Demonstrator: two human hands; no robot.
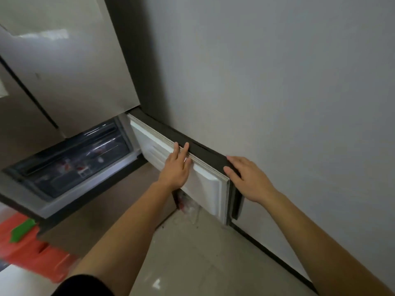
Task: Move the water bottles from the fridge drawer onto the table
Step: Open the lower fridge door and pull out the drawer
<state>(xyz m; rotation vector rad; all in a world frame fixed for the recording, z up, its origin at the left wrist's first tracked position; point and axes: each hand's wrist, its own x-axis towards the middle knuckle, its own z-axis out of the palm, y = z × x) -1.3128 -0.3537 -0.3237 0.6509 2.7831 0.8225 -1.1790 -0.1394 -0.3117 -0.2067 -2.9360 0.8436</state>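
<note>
As the fridge door (205, 186) stands open, left hand (176, 169) and right hand (249, 180) lie flat on it.

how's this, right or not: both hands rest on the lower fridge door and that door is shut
Not right. The head view shows the lower fridge door swung open, with the drawer visible inside the fridge. The left hand and the right hand do both rest on that door.

The open lower fridge door (211, 193) cuts diagonally across mid-frame, close against the wall (277, 82) on the right. Left of it, the way to the fridge drawer (70, 163) is open, as is the floor (192, 253) at lower centre. An orange object (27, 248) fills the lower left.
</note>
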